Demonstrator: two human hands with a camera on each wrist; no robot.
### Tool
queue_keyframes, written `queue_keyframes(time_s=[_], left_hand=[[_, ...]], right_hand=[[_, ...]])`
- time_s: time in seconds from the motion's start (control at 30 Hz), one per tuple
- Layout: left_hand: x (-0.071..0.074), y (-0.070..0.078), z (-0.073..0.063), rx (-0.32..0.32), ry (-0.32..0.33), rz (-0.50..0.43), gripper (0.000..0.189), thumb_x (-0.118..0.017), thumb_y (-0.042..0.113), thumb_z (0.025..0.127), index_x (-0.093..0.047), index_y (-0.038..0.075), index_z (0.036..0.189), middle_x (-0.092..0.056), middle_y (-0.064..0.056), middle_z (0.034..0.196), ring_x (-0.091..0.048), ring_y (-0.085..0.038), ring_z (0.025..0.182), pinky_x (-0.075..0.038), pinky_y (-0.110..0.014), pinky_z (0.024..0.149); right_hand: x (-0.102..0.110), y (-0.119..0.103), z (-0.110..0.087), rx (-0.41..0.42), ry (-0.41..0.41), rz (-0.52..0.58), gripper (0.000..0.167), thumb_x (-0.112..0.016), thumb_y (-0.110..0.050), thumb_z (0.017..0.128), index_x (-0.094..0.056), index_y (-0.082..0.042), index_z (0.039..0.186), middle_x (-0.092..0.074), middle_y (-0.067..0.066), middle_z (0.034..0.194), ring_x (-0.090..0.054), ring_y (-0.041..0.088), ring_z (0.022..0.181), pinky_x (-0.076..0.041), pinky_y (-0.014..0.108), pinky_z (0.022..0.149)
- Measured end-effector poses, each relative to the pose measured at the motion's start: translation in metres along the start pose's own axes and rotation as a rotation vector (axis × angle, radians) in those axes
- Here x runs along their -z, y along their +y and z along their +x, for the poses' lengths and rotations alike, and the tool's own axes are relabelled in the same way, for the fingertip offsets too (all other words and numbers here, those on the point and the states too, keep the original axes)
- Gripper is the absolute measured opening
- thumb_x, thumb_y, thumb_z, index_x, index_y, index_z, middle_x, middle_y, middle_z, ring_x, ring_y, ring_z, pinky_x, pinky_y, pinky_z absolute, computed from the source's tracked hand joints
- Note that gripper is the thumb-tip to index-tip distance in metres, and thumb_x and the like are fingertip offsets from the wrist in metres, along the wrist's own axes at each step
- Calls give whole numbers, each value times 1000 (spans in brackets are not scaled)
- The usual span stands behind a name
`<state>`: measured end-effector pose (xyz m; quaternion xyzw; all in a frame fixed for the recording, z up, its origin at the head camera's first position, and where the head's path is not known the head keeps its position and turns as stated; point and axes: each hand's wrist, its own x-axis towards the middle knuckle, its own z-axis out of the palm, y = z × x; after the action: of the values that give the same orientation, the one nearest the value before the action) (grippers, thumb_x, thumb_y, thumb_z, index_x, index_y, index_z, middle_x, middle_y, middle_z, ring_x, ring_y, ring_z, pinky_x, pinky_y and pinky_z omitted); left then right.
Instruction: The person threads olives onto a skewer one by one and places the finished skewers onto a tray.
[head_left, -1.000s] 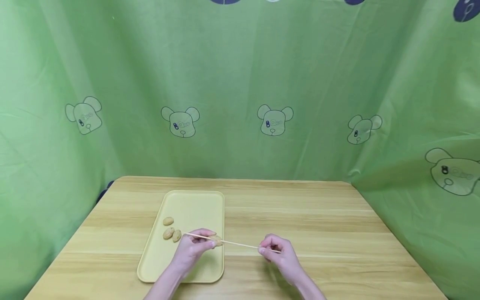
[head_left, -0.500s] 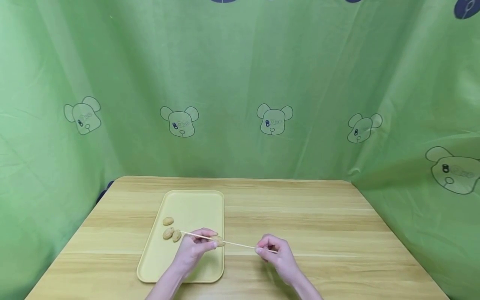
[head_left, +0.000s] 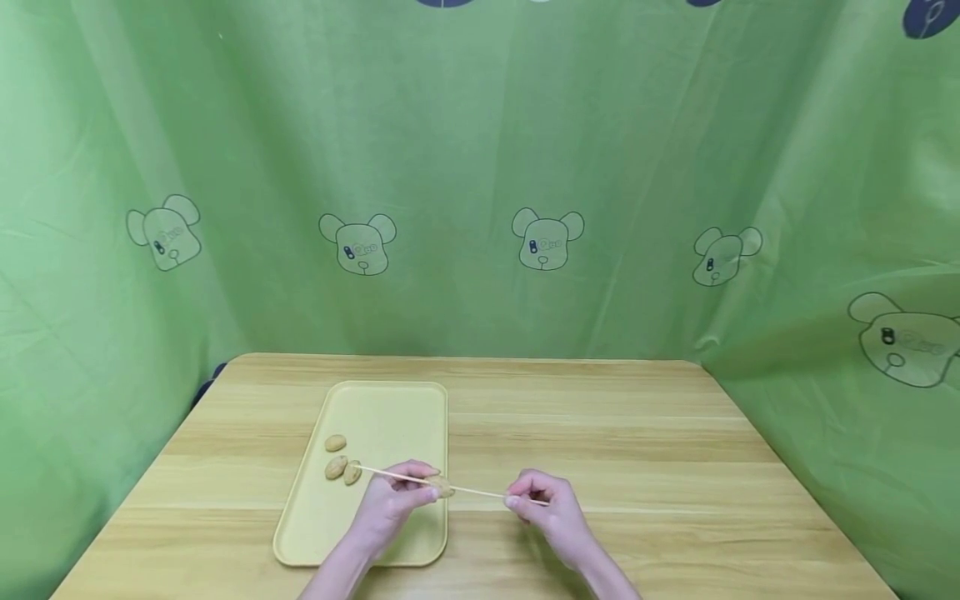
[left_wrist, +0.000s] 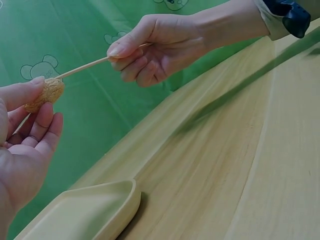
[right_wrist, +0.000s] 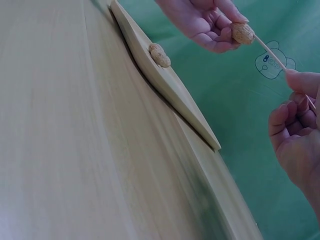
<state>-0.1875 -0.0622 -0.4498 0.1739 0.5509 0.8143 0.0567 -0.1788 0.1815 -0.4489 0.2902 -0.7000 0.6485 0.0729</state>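
My left hand point(head_left: 386, 500) pinches a brown, wrinkled oval food piece point(left_wrist: 47, 95) between thumb and fingers, above the tray's right side. A thin wooden skewer point(head_left: 477, 492) runs through the piece, and its far end sticks out to the left beyond my left fingers. At the skewer's other end my right hand point(head_left: 551, 508) grips it between thumb and index finger, other fingers curled, over the table to the right of the tray. Three similar pieces point(head_left: 336, 467) lie on the left half of the pale yellow tray point(head_left: 390, 408).
The tray lies left of centre on a wood-grain table point(head_left: 600, 417). Behind and on both sides hangs a green curtain point(head_left: 465, 300) printed with bear heads. The table's back edge runs along the curtain.
The skewer has slid left, its far end reaching further past my left hand. My right hand has moved left and my left hand slightly right, narrowing the gap between them.
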Motion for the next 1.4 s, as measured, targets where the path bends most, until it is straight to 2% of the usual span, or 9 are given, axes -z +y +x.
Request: queue_keyframes(time_s=[0.3, 0.53, 0.77, 1.0, 1.2, 1.4], left_hand=[[-2, -1, -1, -14, -3, -8, 29, -64, -10, 74, -68, 16, 87, -60, 2, 83, -53, -5, 69, -46, -14, 63], [-3, -4, 1, -26, -1, -11, 33, -64, -13, 73, -69, 17, 86, -61, 3, 82, -54, -4, 67, -46, -14, 63], [-5, -4, 2, -31, 1, -6, 29, -66, -11, 73, -69, 14, 87, -61, 2, 82, -53, -4, 67, -46, -14, 62], [-6, -5, 1, -31, 2, -10, 28, -66, -11, 73, -69, 14, 88, -61, 0, 84, -54, -5, 68, -46, -14, 63], [-7, -5, 2, -23, 15, -11, 30, -64, -12, 73, -69, 15, 86, -61, 0, 84, -54, -5, 67, -46, -15, 64], [-7, -7, 3, -38, -4, -32, 26, -67, -8, 75, -69, 16, 87, -63, 2, 84, -56, -5, 70, -47, -16, 65]], right_hand=[[-5, -1, 2, 3, -7, 25, 9, -59, 14, 78, -59, 6, 79, -49, 14, 63, -48, 2, 59, -43, 24, 46], [-9, 0, 3, -25, 8, 34, 6, -60, 12, 78, -59, 6, 79, -52, 1, 65, -48, 2, 58, -43, 21, 48], [-13, 0, 6, -42, 14, 52, 8, -58, 15, 78, -59, 7, 80, -53, -5, 67, -48, 2, 57, -43, 19, 49], [-16, 0, 7, -60, 20, 47, 9, -57, 15, 78, -60, 7, 80, -53, -7, 67, -48, 2, 58, -43, 18, 51], [-19, 0, 9, -78, 30, 37, 10, -58, 15, 78, -61, 5, 80, -54, -1, 65, -48, 3, 58, -44, 19, 51], [-22, 0, 10, -87, 38, 41, 11, -57, 16, 78, -61, 6, 80, -54, -3, 66, -49, 5, 57, -44, 20, 51]])
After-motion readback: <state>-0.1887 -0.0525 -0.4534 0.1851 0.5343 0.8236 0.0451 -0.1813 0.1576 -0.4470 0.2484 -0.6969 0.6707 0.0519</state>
